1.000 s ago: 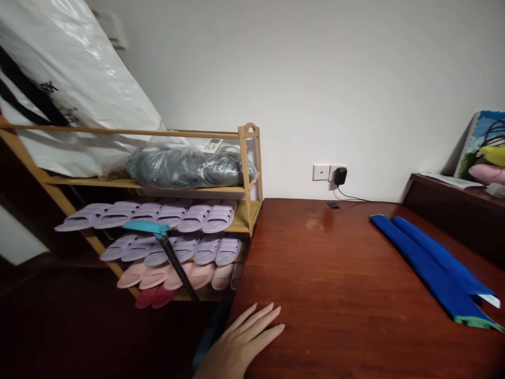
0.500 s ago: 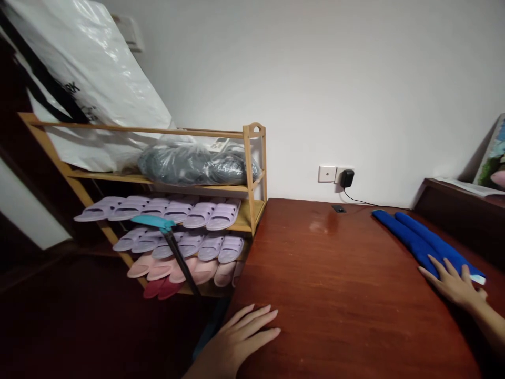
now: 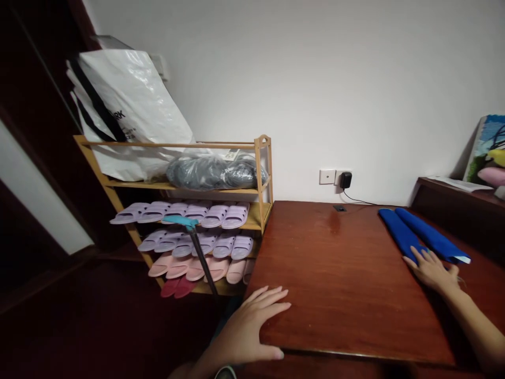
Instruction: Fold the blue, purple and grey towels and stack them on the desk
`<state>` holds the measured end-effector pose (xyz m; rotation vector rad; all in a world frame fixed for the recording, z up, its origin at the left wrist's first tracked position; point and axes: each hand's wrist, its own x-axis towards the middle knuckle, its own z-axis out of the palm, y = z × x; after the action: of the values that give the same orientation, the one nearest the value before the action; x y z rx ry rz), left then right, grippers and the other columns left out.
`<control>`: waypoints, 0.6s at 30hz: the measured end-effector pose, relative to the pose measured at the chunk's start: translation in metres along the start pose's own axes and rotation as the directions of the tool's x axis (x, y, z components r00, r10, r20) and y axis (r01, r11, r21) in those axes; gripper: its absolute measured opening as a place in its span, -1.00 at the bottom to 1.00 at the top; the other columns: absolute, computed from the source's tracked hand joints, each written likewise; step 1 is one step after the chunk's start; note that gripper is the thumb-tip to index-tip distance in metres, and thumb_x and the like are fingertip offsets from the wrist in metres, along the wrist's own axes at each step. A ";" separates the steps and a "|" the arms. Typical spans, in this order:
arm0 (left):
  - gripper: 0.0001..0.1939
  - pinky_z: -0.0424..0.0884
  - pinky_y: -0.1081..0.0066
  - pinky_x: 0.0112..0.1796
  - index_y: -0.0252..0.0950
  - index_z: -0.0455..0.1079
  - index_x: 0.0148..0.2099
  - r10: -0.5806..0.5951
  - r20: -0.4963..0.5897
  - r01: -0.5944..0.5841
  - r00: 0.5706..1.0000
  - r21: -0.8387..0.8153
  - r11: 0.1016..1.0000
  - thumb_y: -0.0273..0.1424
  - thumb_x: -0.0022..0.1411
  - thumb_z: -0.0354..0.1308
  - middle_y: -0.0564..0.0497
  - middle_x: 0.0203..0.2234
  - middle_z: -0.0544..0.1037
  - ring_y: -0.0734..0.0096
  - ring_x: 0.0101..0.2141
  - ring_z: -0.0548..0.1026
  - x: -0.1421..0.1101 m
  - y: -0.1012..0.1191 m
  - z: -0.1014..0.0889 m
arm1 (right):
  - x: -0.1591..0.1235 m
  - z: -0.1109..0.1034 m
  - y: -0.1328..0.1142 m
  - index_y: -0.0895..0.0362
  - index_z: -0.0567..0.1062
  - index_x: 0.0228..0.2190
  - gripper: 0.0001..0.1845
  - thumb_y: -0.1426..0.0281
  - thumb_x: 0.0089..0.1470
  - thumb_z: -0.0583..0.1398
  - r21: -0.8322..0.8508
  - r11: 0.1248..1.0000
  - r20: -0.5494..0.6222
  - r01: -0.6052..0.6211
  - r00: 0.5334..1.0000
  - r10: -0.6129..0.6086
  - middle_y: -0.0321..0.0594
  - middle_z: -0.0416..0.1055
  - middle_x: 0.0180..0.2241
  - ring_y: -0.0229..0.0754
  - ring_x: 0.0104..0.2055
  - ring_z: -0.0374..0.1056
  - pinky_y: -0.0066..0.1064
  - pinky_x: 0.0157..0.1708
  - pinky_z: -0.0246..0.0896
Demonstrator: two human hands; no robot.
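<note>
My left hand (image 3: 254,318) rests at the left front corner of the brown wooden table (image 3: 335,284). Its fingers are spread on the tabletop, thumb apart near the front edge, and it holds nothing. On the right of the table lies a blue folded cloth (image 3: 402,231) in two long strips, with a small white label (image 3: 462,259) at the near end. The fingers of my right hand (image 3: 432,269) lie spread over the near part of the left strip, touching it without gripping. Part of the cloth is hidden under them.
A wooden rack (image 3: 260,181) left of the table bears rows of slippers (image 3: 236,215), a white bag (image 3: 138,100) and a plastic-wrapped grey bundle (image 3: 209,171). A blue-topped pole (image 3: 203,258) stands before it. A black plug (image 3: 345,180) sits in the wall; a raised dark ledge (image 3: 442,202) borders the right.
The view has shifted left and back, showing more of the table's front edge. My left hand's thumb now shows, spread out. My right hand stays on the blue cloth.
</note>
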<state>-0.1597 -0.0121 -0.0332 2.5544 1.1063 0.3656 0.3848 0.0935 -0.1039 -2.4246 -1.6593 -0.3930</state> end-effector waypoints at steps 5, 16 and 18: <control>-0.17 -0.01 0.00 0.16 0.00 0.14 0.25 0.008 -0.002 -0.008 1.000 0.019 1.000 -0.13 -0.07 0.35 0.03 0.25 0.11 0.04 0.22 0.06 -0.003 0.000 0.004 | -0.078 -0.034 -0.068 -0.02 0.27 0.13 -0.39 0.04 0.15 -0.15 0.070 0.961 0.088 0.266 0.958 -0.272 -0.03 0.16 0.17 0.13 0.19 0.07 0.19 0.05 -0.09; -0.16 -0.05 0.01 0.17 -0.03 0.12 0.27 0.018 0.037 -0.022 0.999 0.090 0.996 0.08 -0.01 0.24 0.01 0.26 0.08 0.02 0.23 0.02 -0.004 0.002 0.004 | -0.201 -0.106 -0.130 -0.19 0.02 0.21 -0.38 0.04 0.14 -0.01 0.682 0.583 0.101 0.441 0.733 -0.673 -0.33 0.14 0.19 -0.09 0.23 0.04 -0.05 0.20 -0.06; -0.18 -0.02 0.01 0.16 -0.07 0.12 0.27 0.034 0.023 -0.036 0.999 0.099 0.994 0.10 0.03 0.19 -0.03 0.26 0.10 0.01 0.22 0.04 -0.006 0.006 0.001 | -0.203 -0.109 -0.129 -0.21 0.02 0.21 -0.38 0.05 0.13 0.01 0.726 0.520 0.125 0.450 0.657 -0.743 -0.33 0.09 0.22 -0.10 0.23 0.03 -0.07 0.21 -0.07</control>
<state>-0.1600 -0.0206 -0.0323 2.6613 1.0994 0.2979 0.1820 -0.0709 -0.0645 -1.3804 -2.3199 0.6267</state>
